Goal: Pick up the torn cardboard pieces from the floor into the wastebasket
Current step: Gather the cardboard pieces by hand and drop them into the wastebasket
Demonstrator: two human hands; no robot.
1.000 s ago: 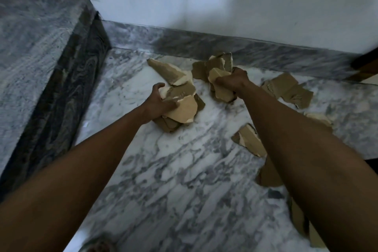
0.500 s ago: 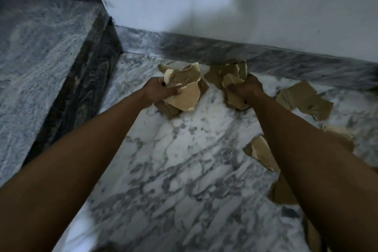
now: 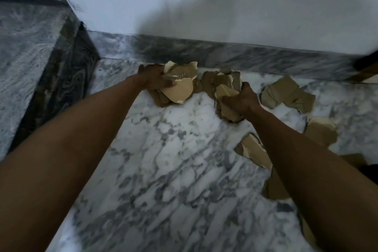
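Hands grip cardboard: left hand [image 3: 155, 78] bundle [image 3: 178, 85] | right hand [image 3: 241, 99] bundle [image 3: 226, 90] (rightward scraps [image 3: 286, 93] loose)

right forearm [image 3: 319, 170] covering parts of several cardboard pieces [image 3: 255, 150] on the floor, dark object [image 3: 368, 61] cut off at right edge, whole frame slightly blurred

**Indoor corner, likely a home**

White-and-grey veined marble floor [image 3: 184, 170]. Matching grey marble skirting [image 3: 225, 51] along a plain white plastered wall [image 3: 245, 6]. Dark granite-faced step or ledge [image 3: 30, 47] at left. Dim light. Room type cannot be told.
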